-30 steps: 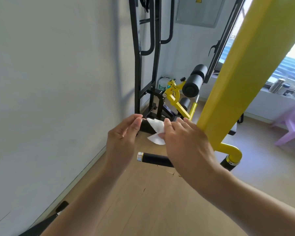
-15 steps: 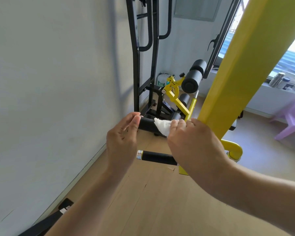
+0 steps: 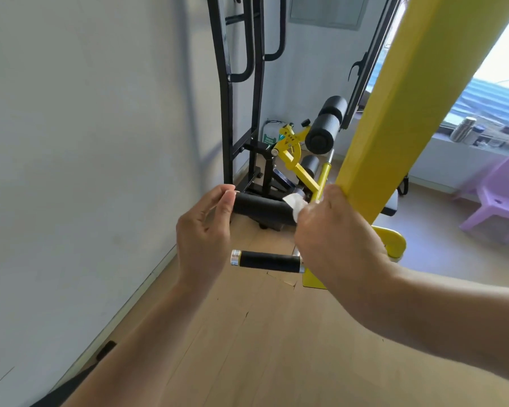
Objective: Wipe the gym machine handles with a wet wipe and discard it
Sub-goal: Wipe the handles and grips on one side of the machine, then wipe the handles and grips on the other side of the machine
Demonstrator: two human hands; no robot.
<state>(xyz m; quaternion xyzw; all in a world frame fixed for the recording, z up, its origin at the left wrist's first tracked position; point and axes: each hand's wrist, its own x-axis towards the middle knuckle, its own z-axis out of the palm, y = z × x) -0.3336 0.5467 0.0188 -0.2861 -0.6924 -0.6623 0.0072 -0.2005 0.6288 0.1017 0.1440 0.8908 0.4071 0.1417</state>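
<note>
A thick black foam handle (image 3: 260, 204) sticks out leftward from the yellow machine beam (image 3: 400, 107). My left hand (image 3: 206, 233) pinches its free left end between thumb and fingers. My right hand (image 3: 335, 239) wraps the handle's inner end with a white wet wipe (image 3: 296, 203) bunched under the fingers; only a corner of the wipe shows. Below it a thinner black grip with silver end caps (image 3: 266, 261) juts out, untouched.
A white wall (image 3: 86, 171) stands close on the left. A black frame (image 3: 241, 92) and a yellow leg-curl unit with black rollers (image 3: 321, 133) fill the far corner. A purple plastic chair (image 3: 500, 195) stands at right on the wooden floor (image 3: 262, 348).
My right hand has slid the wipe rightward along the thick handle toward the yellow beam, uncovering more black foam. My left hand stays on the handle's end.
</note>
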